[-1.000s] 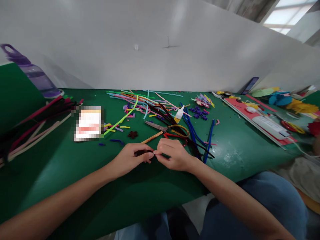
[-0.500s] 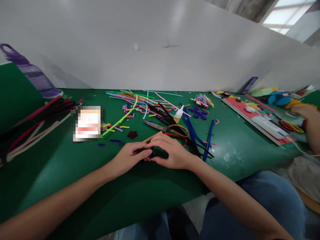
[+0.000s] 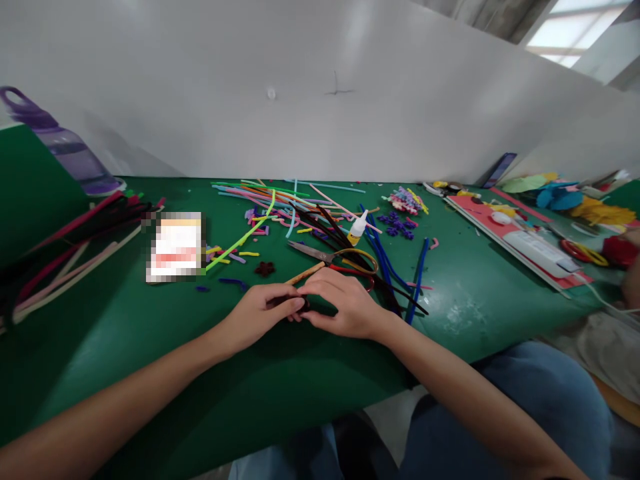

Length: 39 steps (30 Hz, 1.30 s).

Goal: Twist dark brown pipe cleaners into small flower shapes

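Note:
My left hand (image 3: 274,308) is closed, thumb and fingers pinching a small dark brown piece of pipe cleaner (image 3: 303,305) mostly hidden by the fingers. Curved around its other side, my right hand (image 3: 340,303) touches the same piece with thumb and fingertips. Just beyond the hands lies a pair of scissors (image 3: 327,255), partly open, with a thin tan stick (image 3: 306,273) near it. A dark brown pipe-cleaner flower (image 3: 265,269) rests on the green table (image 3: 215,407), left of the scissors. Behind the scissors stands a small white glue bottle (image 3: 357,230) with a yellow label.
Loose coloured pipe cleaners (image 3: 260,193) spread along the back, with blue ones (image 3: 385,257) at right. Purple curled pieces (image 3: 397,225) lie nearby. A purple bottle (image 3: 75,157) stands at far left. At right are a white power strip (image 3: 545,250) and a co-worker's arm (image 3: 633,283).
My right hand's fingers shift very slightly around the dark piece; my left hand stays put. At far right, the co-worker's hand draws back from the yellow pieces, and a red item now shows there.

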Available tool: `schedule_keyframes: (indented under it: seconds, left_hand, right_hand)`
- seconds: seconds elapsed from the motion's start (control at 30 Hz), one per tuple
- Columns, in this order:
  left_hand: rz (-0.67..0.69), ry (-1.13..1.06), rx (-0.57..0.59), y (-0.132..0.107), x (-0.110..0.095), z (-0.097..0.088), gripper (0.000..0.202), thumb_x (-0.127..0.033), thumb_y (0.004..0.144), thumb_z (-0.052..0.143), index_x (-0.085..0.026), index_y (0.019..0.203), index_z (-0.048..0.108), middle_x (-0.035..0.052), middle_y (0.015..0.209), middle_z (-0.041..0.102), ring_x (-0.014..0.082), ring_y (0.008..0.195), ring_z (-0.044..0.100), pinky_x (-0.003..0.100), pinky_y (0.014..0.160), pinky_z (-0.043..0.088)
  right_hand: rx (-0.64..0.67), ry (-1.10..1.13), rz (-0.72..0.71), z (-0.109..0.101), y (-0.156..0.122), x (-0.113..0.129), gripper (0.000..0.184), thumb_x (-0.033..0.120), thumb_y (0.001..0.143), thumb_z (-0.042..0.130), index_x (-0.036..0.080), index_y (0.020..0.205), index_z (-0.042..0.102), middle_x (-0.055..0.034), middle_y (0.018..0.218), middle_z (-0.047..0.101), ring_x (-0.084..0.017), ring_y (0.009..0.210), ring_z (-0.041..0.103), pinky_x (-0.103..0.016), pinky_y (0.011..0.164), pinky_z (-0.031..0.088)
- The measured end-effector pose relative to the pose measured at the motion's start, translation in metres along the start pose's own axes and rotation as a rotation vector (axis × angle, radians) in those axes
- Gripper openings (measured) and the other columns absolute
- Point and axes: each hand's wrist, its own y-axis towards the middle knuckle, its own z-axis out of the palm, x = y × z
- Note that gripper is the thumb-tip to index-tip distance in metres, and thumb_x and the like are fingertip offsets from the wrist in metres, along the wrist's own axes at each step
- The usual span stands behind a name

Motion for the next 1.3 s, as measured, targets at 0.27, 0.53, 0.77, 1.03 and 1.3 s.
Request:
schedule_keyframes:
  seconds: [0.27,0.53,0.77,1.03,1.3]
  left_hand:
    - [0.035,0.060,-0.010,-0.0016,0.0026,0.0002,0.027,-0.034,0.085,0.050,-0.015,0.067,0.058,0.0000,0.066,0.062,0.0138,0.066,0.060,0.022,0.064,0.047]
    - [0.093,0.243,-0.017,-0.0037,0.0000,0.0002,0.031,-0.033,0.089,0.045,-0.016,0.065,0.055,-0.0012,0.065,0.062,0.0128,0.065,0.059,0.020,0.064,0.043]
    - [0.105,0.249,0.017,-0.0045,0.0012,-0.0006,0.029,-0.030,0.089,0.044,-0.016,0.067,0.056,-0.0006,0.067,0.062,0.0122,0.065,0.057,0.020,0.062,0.041]
    - [0.126,0.214,0.071,-0.0041,0.0012,-0.0026,0.032,-0.030,0.090,0.044,-0.015,0.065,0.057,-0.0007,0.065,0.060,0.0113,0.062,0.054,0.020,0.061,0.039]
    - [0.072,0.050,0.029,-0.0026,0.0029,0.0005,0.028,-0.034,0.087,0.049,-0.015,0.067,0.055,-0.0007,0.065,0.060,0.0129,0.065,0.056,0.022,0.064,0.042]
  right_hand:
    - [-0.030,-0.052,-0.075,0.0005,-0.0006,-0.0029,0.021,0.022,0.084,0.053,0.018,0.104,0.054,-0.0080,0.095,0.063,-0.019,0.094,0.058,-0.034,0.080,0.050]
    - [0.012,-0.083,-0.077,-0.0011,-0.0003,-0.0021,0.017,0.023,0.085,0.051,0.017,0.101,0.055,-0.0078,0.092,0.064,-0.019,0.089,0.058,-0.033,0.079,0.049]
    - [0.013,-0.057,-0.078,0.0006,-0.0011,-0.0029,0.016,0.024,0.085,0.052,0.017,0.099,0.055,-0.0074,0.091,0.063,-0.019,0.088,0.057,-0.033,0.076,0.049]
    - [0.040,-0.042,-0.079,0.0006,-0.0018,-0.0020,0.011,0.021,0.085,0.051,0.017,0.094,0.055,-0.0068,0.087,0.062,-0.018,0.083,0.056,-0.031,0.072,0.046]
    - [-0.018,-0.056,-0.057,-0.0043,-0.0012,-0.0044,0.010,0.021,0.084,0.052,0.017,0.093,0.053,-0.0072,0.085,0.062,-0.018,0.082,0.056,-0.031,0.073,0.046]
